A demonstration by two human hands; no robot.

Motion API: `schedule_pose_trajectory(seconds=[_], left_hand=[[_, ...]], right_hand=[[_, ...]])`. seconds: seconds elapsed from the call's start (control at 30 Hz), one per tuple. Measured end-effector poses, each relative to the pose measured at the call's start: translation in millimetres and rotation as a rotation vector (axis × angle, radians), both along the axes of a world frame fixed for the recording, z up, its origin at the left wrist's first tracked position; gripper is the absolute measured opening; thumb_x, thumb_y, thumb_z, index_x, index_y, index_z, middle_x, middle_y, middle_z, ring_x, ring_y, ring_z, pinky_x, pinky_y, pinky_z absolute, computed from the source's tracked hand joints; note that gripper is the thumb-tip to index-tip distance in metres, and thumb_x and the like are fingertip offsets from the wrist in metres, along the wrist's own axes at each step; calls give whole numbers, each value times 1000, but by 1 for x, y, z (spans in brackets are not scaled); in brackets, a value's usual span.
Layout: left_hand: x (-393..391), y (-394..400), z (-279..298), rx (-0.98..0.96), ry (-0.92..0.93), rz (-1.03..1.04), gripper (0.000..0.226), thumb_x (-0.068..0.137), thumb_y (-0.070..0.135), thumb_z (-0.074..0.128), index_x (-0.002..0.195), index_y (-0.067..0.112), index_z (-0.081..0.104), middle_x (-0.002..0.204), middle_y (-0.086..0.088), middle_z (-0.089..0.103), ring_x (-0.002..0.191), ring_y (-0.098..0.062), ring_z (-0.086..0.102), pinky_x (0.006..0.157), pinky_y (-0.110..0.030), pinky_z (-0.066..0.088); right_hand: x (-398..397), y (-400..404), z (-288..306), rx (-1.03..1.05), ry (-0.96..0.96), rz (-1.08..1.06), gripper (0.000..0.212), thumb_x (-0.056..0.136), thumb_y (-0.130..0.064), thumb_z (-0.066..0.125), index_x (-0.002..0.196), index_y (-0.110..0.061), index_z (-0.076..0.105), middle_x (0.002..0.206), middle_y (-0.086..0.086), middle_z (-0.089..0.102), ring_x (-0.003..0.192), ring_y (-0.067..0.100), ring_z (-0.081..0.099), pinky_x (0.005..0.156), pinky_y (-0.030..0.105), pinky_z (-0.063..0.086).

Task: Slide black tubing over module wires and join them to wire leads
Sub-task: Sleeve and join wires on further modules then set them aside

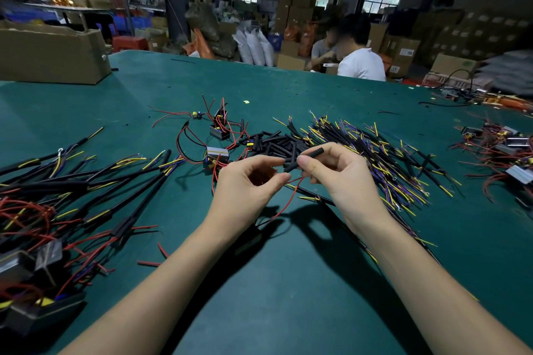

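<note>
The right hand [343, 179] pinches a short piece of black tubing [305, 159] between thumb and forefinger, its far end sticking out past the fingertips toward the pile of wire leads [375, 153]. The left hand [248, 181] has its fingers curled in and pinches the red module wire [284, 202] just short of the tubing's near end, so the two sets of fingertips almost meet. From that pinch the red wire loops down below both hands and runs back to a dark module [249, 236] lying under the left wrist. Whether the wire tip has already entered the tubing cannot be told, since the fingertips hide the mouth; it looks like the threading step is just at its start for this module. A good share of the work seems done: to the left of the left hand lies a heap of finished assemblies [86, 187], black sleeves over joints with yellow and purple leads showing. Plenty is left too: beyond the fingers sit loose cut tubing pieces [277, 143] and several bare modules [217, 154] with red wires, and to the right of the right hand the big spread of unjoined leads. For the piece in hand, the sleeve has to go fully on, and the joining to a lead is not yet begun.
</note>
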State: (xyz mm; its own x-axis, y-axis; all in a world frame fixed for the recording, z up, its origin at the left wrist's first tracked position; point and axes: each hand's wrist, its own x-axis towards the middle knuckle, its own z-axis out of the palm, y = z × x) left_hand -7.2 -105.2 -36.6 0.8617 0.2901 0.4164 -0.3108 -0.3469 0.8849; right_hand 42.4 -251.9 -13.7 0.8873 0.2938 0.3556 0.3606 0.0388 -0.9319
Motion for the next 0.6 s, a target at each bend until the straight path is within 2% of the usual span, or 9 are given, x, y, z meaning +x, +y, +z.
schedule_pose_trajectory(seconds=[0.07, 0.13, 0.27, 0.37, 0.5, 0.6], left_hand=[[1, 1, -1, 50, 8, -29, 20, 78, 15, 78, 94, 25, 71, 72, 2, 69, 62, -6, 56, 67, -22, 49], [2, 3, -2, 102, 16, -34, 21, 77, 16, 78, 95, 24, 71, 74, 1, 69, 63, -7, 57, 70, -24, 50], [3, 3, -4, 108, 19, -15, 27, 75, 16, 80, 96, 27, 68, 90, -1, 69, 73, -10, 62, 71, -22, 51], [3, 3, -4, 148, -3, -37, 27, 75, 17, 79, 98, 26, 67, 89, 3, 69, 71, -4, 61, 66, -14, 46], [-1, 6, 0, 222, 13, -64, 25, 78, 10, 75, 101, 17, 68, 88, 1, 72, 77, -11, 66, 74, -22, 52], [-6, 11, 8, 262, 107, -124, 33, 76, 16, 78, 107, 17, 65, 88, 0, 71, 75, -10, 64, 76, -24, 52]], right_hand=[[0, 1, -2, -58, 21, 18, 8, 84, -7, 69, 79, -13, 68, 66, -9, 66, 64, 1, 58, 61, 10, 44], [-1, 1, -5, -86, 49, 15, 10, 84, -10, 69, 76, -15, 69, 62, -11, 64, 61, -2, 54, 59, 8, 42], [0, 1, -7, -117, 90, 7, 9, 83, -16, 71, 74, -13, 71, 66, -4, 63, 61, 2, 52, 59, 11, 40], [-3, 5, -10, -143, 104, 72, 6, 83, -11, 71, 77, -12, 73, 72, 0, 69, 69, 6, 60, 69, 14, 46], [-6, 11, -15, -167, 101, 86, 5, 82, -12, 72, 78, -14, 75, 74, 0, 72, 72, 6, 63, 73, 18, 48], [-6, 10, -15, -228, 26, 21, 8, 81, -18, 74, 73, -17, 73, 72, -1, 71, 70, 5, 60, 73, 20, 44]])
